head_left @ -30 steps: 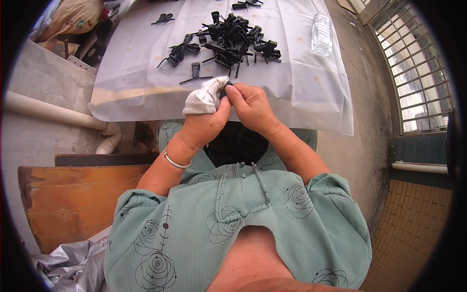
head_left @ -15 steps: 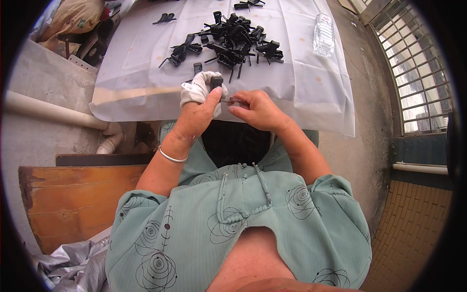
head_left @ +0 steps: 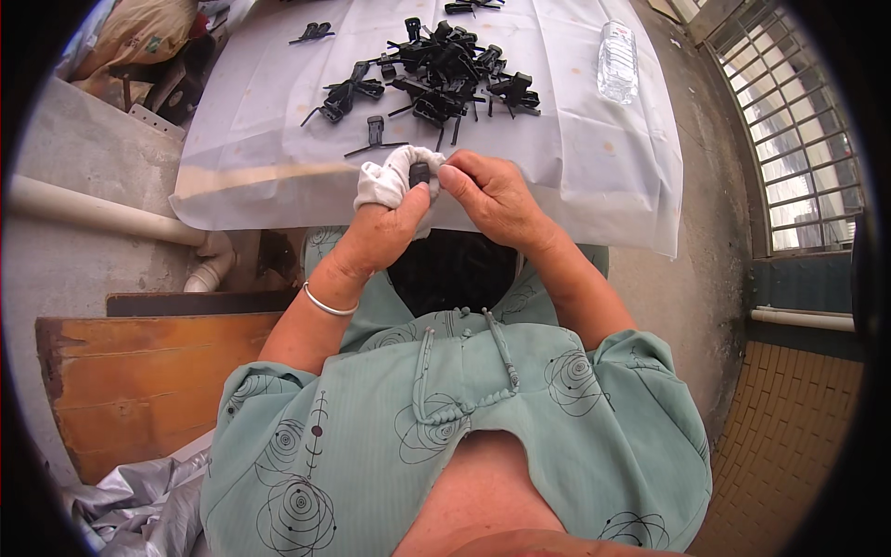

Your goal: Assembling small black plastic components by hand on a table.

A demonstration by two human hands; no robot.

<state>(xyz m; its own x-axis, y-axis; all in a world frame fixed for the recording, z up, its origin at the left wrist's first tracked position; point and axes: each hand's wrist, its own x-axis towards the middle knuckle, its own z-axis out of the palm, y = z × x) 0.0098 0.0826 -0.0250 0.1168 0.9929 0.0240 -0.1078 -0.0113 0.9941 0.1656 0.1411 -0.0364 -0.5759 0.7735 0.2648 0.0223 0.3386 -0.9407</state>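
My left hand (head_left: 385, 232), with a white cloth or glove (head_left: 377, 186) over its fingers, is closed round a small black plastic part (head_left: 419, 174). The thumb presses on the part's near side. Close on the right, my right hand (head_left: 497, 200) is pinched at the edge of the white cloth. Whatever its fingertips hold is hidden. Just beyond my hands lies a single black part with thin straight legs (head_left: 375, 133). Farther off is a tangled pile of similar black parts (head_left: 441, 79), with a smaller cluster (head_left: 343, 97) to its left.
White sheeting (head_left: 269, 139) covers the table, its near edge hanging above my lap. A clear plastic bottle (head_left: 618, 63) lies at the far right. Left of the table are a pipe (head_left: 111, 212) and a wooden board (head_left: 148, 381). A barred window (head_left: 789, 121) is on the right.
My right hand has risen and moved away from me, to the cloth's right edge. My left hand has shifted slightly right, and the black part in it sits lower, partly behind the cloth.
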